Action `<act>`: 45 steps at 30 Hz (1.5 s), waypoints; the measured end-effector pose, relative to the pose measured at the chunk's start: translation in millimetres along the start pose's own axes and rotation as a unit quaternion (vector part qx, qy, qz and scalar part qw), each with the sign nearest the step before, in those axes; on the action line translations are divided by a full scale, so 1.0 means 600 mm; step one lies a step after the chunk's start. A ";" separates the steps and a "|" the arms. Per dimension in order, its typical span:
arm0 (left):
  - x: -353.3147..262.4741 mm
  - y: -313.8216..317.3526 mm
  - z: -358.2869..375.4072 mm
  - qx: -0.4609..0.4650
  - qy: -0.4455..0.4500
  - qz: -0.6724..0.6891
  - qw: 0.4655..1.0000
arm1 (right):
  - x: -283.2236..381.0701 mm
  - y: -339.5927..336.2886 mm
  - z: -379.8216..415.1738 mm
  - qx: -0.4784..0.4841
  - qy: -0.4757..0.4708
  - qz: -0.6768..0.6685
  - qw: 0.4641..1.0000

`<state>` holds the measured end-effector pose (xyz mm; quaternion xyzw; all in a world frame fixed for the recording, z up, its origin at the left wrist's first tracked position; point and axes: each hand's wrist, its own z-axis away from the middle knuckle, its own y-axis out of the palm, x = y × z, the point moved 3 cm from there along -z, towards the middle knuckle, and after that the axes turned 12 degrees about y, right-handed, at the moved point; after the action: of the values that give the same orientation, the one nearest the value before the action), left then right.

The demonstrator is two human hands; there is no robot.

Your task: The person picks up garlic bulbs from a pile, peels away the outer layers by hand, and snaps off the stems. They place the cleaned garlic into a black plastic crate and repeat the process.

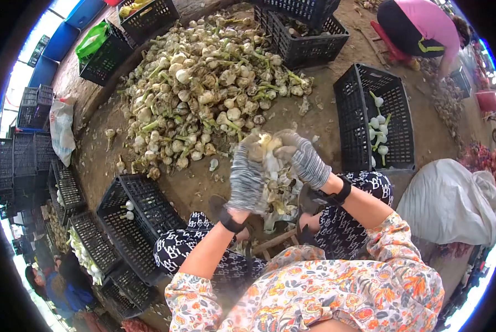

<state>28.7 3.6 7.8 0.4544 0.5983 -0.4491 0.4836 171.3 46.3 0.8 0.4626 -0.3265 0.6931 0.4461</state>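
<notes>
The garlic bulb (pixel 267 145) sits between my gloved hands, above my knees: my left hand (pixel 247 177) and right hand (pixel 303 157) both curl closed around it. Beyond lies the garlic pile (pixel 203 83); black crates (pixel 376 119) flank me.

Soft, even daylight under a fisheye lens

Edges curve into black vignette; blown-out glare beyond the black plastic crates (pixel 35 108); shadows faint.

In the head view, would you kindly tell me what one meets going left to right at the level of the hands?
Black crate with two bulbs → left hand → garlic bulb → right hand → black crate with peeled bulbs → white sack.
</notes>
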 end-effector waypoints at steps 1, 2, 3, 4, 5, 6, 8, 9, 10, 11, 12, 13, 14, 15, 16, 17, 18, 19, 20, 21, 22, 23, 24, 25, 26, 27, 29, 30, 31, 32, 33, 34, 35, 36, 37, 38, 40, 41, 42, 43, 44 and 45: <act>0.028 -0.002 0.003 0.002 -0.043 0.042 0.998 | -0.012 -0.004 -0.003 0.012 0.018 -0.015 1.000; 0.038 -0.011 -0.002 0.005 -0.085 0.083 0.993 | -0.017 -0.006 -0.004 0.024 0.035 -0.031 0.999; 0.046 -0.018 -0.005 0.021 -0.127 0.124 0.984 | -0.022 -0.008 -0.005 0.053 0.090 -0.151 0.983; 0.051 -0.025 -0.008 0.034 -0.170 0.162 0.971 | -0.024 -0.008 -0.005 0.083 0.144 -0.268 0.949; 0.040 -0.028 -0.012 0.060 -0.212 0.201 0.954 | -0.022 -0.006 -0.003 0.113 0.197 -0.379 0.897; 0.028 -0.032 -0.015 0.086 -0.255 0.240 0.933 | -0.010 0.000 0.002 0.140 0.246 -0.483 0.828; 0.007 -0.036 -0.029 0.099 -0.200 0.290 0.931 | 0.011 -0.005 0.007 0.149 0.249 -0.482 0.827; 0.001 -0.031 -0.033 0.082 -0.126 0.249 0.957 | 0.004 -0.004 0.007 0.151 0.205 -0.450 0.856; -0.006 -0.029 -0.034 0.065 -0.053 0.204 0.975 | -0.005 -0.002 0.005 0.151 0.160 -0.419 0.881; -0.005 -0.028 -0.036 0.040 -0.056 0.136 0.988 | 0.003 -0.006 0.004 0.139 -0.011 -0.170 0.976; -0.004 -0.032 -0.036 0.034 -0.046 0.096 0.994 | 0.011 -0.010 0.008 0.036 -0.180 0.069 0.981; -0.003 -0.038 -0.034 0.027 -0.037 0.057 0.997 | 0.012 -0.010 0.008 0.022 -0.229 0.087 0.969; 0.000 -0.042 -0.031 0.021 -0.031 0.017 0.999 | 0.007 -0.008 0.009 0.054 -0.067 -0.048 0.995; 0.002 -0.044 -0.031 0.023 -0.018 0.012 1.000 | 0.001 -0.007 0.014 0.043 0.089 -0.205 0.974; 0.003 -0.046 -0.034 0.026 -0.003 0.006 1.000 | 0.016 -0.005 0.019 0.043 0.050 -0.171 0.983; 0.002 -0.047 -0.038 0.030 0.012 0.000 0.999 | 0.031 -0.003 0.020 0.043 0.010 -0.136 0.990; -0.003 -0.048 -0.041 0.034 0.029 -0.004 0.999 | 0.039 -0.002 0.021 0.042 -0.031 -0.100 0.994; -0.014 -0.051 -0.043 0.048 0.062 -0.034 0.996 | 0.017 -0.011 0.022 -0.039 0.050 -0.134 0.989; -0.024 -0.053 -0.046 0.070 0.076 -0.018 0.995 | 0.017 -0.023 0.016 -0.027 -0.021 -0.052 0.998; -0.031 -0.056 -0.048 0.092 0.089 -0.003 0.992 | 0.022 -0.040 0.005 -0.014 -0.092 0.030 0.995; -0.038 -0.057 -0.049 0.113 0.102 0.013 0.988 | 0.013 -0.038 -0.003 0.005 -0.064 -0.076 0.995; -0.044 -0.057 -0.050 0.132 0.118 0.042 0.983 | 0.012 -0.034 -0.010 0.019 -0.038 -0.189 0.981; -0.046 -0.058 -0.050 0.141 0.112 0.075 0.981 | 0.014 -0.029 -0.015 0.027 -0.015 -0.296 0.955; -0.048 -0.058 -0.050 0.150 0.106 0.107 0.977 | 0.011 -0.030 -0.011 0.045 0.137 -0.370 0.918; -0.050 -0.058 -0.049 0.160 0.100 0.140 0.972 | 0.022 -0.025 0.001 0.062 0.284 -0.434 0.853; -0.041 -0.059 -0.047 0.151 0.067 0.197 0.966 | 0.032 -0.026 0.017 0.061 0.329 -0.396 0.855; -0.028 -0.053 -0.038 0.111 -0.014 0.298 0.948 | -0.010 -0.034 0.001 0.088 0.289 -0.343 0.890; -0.020 -0.051 -0.035 0.090 -0.054 0.347 0.932 | -0.024 -0.038 -0.008 0.103 0.241 -0.246 0.933; -0.012 -0.054 -0.035 0.071 -0.078 0.371 0.923 | -0.038 -0.042 -0.017 0.108 0.189 -0.140 0.966; -0.014 -0.058 -0.035 0.065 -0.093 0.366 0.924 | -0.039 -0.042 -0.023 0.100 0.135 -0.039 0.985; -0.018 -0.063 -0.037 0.059 -0.109 0.362 0.924 | -0.036 -0.041 -0.021 0.108 0.042 0.121 0.986; -0.020 -0.065 -0.038 0.053 -0.124 0.358 0.924 | -0.033 -0.037 -0.016 0.112 -0.052 0.278 0.953; -0.021 -0.067 -0.045 0.053 -0.077 0.309 0.946 | -0.020 -0.037 -0.014 0.118 -0.076 0.300 0.944; -0.024 -0.065 -0.051 0.067 -0.036 0.265 0.961 | -0.006 -0.036 -0.012 0.124 -0.100 0.320 0.934; -0.027 -0.062 -0.052 0.081 0.002 0.220 0.972 | 0.007 -0.043 -0.009 0.132 -0.051 0.208 0.968; -0.032 -0.058 -0.051 0.098 0.038 0.175 0.979 | 0.009 -0.045 -0.012 0.125 0.038 0.104 0.986; -0.043 -0.050 -0.051 0.142 0.064 0.111 0.981 | 0.013 -0.041 -0.015 0.087 0.029 0.027 0.995; -0.044 -0.045 -0.051 0.164 0.084 0.080 0.979 | 0.018 -0.032 -0.012 0.074 -0.059 0.065 0.993; -0.046 -0.040 -0.052 0.188 0.106 0.050 0.975 | 0.019 -0.029 -0.005 0.067 -0.053 0.056 0.995; -0.050 -0.039 -0.049 0.193 0.082 -0.006 0.978 | 0.020 -0.020 0.000 0.069 -0.018 0.023 0.997; -0.062 -0.033 -0.045 0.153 0.072 0.040 0.985 | 0.021 -0.012 0.007 0.067 0.012 -0.009 0.998; -0.071 -0.033 -0.044 0.135 0.036 0.011 0.990 | 0.020 -0.004 0.010 0.069 0.048 -0.045 0.995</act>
<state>9.7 20.8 55.3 0.5379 0.5441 -0.5040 0.4008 173.6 45.7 14.3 0.4726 -0.2347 0.7148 0.4589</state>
